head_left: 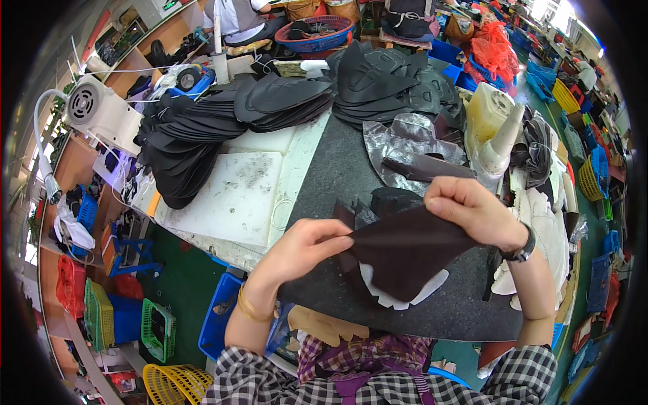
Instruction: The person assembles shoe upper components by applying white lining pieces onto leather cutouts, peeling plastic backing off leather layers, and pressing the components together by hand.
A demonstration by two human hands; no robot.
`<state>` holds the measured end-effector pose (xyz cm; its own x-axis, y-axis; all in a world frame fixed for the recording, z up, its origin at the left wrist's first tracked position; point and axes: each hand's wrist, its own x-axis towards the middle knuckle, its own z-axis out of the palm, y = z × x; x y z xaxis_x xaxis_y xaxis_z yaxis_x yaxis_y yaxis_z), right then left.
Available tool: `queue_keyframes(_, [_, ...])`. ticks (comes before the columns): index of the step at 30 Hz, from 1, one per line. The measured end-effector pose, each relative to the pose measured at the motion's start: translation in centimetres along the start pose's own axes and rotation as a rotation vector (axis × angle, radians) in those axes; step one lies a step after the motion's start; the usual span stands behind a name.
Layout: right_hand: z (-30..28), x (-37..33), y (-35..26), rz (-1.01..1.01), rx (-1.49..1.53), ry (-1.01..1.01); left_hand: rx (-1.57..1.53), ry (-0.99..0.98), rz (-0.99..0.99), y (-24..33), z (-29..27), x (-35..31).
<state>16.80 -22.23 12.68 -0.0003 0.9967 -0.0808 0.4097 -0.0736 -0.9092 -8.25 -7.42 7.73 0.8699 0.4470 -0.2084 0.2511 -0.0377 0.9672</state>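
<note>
Head view: thin, matte, dark-brown piece (413,248) with rounded corner.

The bare left hand (304,250) sits near the centre of the frame, pointing right, thumb and forefinger pinched together. The bare right hand (472,210) is a little higher, right of centre, its fingers curled and its thumb pressed inward toward the left. The left forearm (251,320) and right forearm (538,290) rise from black-and-white checked woven sleeves (250,379) at the lower left and lower right.
</note>
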Motion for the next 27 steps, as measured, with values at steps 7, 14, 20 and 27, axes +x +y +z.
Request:
queue_keyframes(7, [-0.8, 1.7, -1.0, 0.240, 0.516, -0.115, 0.115, -0.250, 0.088, -0.9, -0.4, 4.3])
queue_keyframes(14, [-1.6, 1.1, -0.7, 0.277, 0.612, -0.014, 0.305, -0.118, 0.253, -1.0, -1.2, 3.6])
queue_keyframes(20, [-0.8, 1.8, 0.4, 0.291, 0.651, -0.030, 0.241, -0.387, 0.220, -1.2, -2.9, 4.0])
queue_keyframes(27, [-0.7, 1.5, -1.8, -0.033, -0.086, -0.064, -0.926, -0.220, 0.112, -3.3, 4.6, -1.0])
